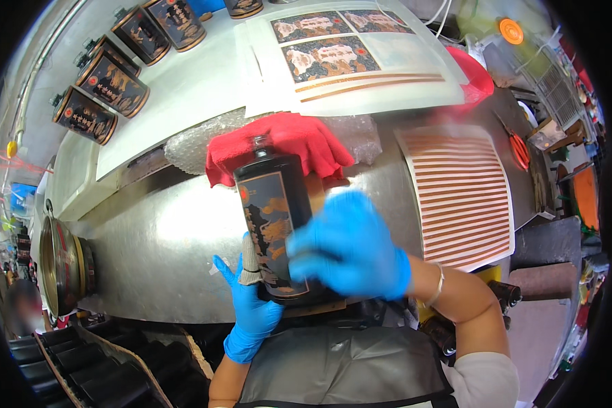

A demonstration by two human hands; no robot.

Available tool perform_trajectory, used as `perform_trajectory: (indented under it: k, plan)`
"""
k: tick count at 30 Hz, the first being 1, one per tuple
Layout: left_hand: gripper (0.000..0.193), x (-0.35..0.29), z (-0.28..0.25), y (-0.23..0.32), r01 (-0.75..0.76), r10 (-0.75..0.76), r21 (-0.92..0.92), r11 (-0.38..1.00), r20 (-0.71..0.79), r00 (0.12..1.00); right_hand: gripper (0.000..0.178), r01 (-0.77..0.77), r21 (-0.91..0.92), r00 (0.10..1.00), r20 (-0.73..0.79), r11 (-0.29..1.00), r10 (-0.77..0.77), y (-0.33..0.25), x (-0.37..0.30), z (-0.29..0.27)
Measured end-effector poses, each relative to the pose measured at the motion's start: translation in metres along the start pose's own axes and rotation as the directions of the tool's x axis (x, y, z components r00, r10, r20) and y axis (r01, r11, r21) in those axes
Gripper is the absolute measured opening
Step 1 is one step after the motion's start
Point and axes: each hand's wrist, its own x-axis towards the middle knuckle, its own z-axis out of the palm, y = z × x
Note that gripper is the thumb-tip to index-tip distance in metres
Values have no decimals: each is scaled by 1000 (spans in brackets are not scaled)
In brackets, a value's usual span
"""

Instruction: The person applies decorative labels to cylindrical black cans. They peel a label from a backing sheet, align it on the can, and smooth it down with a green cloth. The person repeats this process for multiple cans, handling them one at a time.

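Note:
A black bottle (272, 224) with a gold-and-grey picture panel leans neck-away over the table's front edge. Its neck end lies against a folded red cloth (279, 136). My left hand (251, 313), in a blue glove, grips the bottle at its lower left. A grey knitted sleeve (250, 262) covers one of its fingers, along the bottle's side; other fingers are hidden behind the bottle. My right hand (353, 248), also blue-gloved and blurred by motion, is closed at the panel's lower right. Something dark shows beneath its curled fingers, too smeared to name.
Several similar decorated bottles (112, 81) stand at the far left. Decal sheets (360, 88) lie at the back, and a brown-striped sheet (455, 197) at the right, near orange-handled scissors (519, 151). A metal basin (64, 265) sits left; dark bottles (102, 367) fill crates below.

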Motion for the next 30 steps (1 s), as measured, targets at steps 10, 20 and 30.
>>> perform_trajectory:
  k: [10, 20, 30]
  plan:
    - [66, -4, -1, -1, -121, 120, 2, 993, -139, 983, 15, -167, 355, 849, -423, 920, 317, 39, 40, -21]
    - [73, -2, -5, -7, -119, 141, 180, 977, -116, 983, 39, -785, 332, 441, -293, 523, 848, 149, -55, -122]
    - [61, 8, -15, 1, 24, -25, -59, 998, -26, 999, 38, -629, -560, 501, 238, 539, 832, 197, -5, -173]
